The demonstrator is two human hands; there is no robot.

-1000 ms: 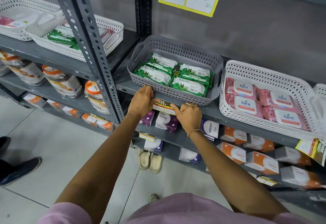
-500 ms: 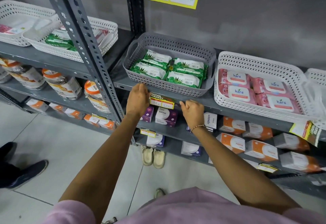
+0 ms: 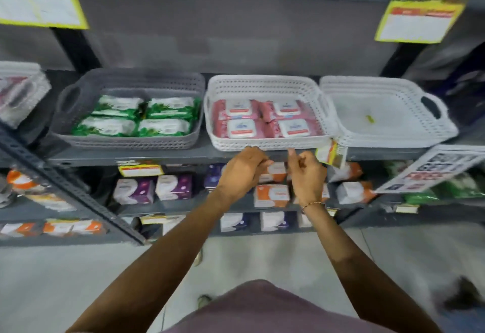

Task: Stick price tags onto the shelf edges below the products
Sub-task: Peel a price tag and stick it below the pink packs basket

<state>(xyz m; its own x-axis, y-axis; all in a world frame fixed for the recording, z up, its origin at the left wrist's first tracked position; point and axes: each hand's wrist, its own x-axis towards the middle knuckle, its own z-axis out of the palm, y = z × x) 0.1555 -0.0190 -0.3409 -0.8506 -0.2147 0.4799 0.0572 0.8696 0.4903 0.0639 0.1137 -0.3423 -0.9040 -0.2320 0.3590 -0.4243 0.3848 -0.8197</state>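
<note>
A yellow and red price tag [image 3: 140, 169] sits on the grey shelf edge [image 3: 183, 159] below the grey basket [image 3: 126, 107] of green wipe packs. My left hand [image 3: 242, 168] and my right hand [image 3: 305, 172] hover close together in front of the shelf edge, below the white basket [image 3: 265, 112] of pink wipe packs. Both hands have loosely curled fingers, and the blur hides whether they hold anything. Another tag [image 3: 331, 153] hangs tilted at the shelf edge just right of my right hand.
An empty white basket [image 3: 388, 115] stands at the right. A printed sheet [image 3: 430, 168] sticks out from the shelf at far right. Boxes of orange and purple products fill the lower shelves. A slanted steel upright [image 3: 65, 183] crosses the left. Yellow price signs hang above.
Both hands left the tag under the grey basket and moved right to below the white basket. The view swung right with them; the tag stays stuck on the edge.
</note>
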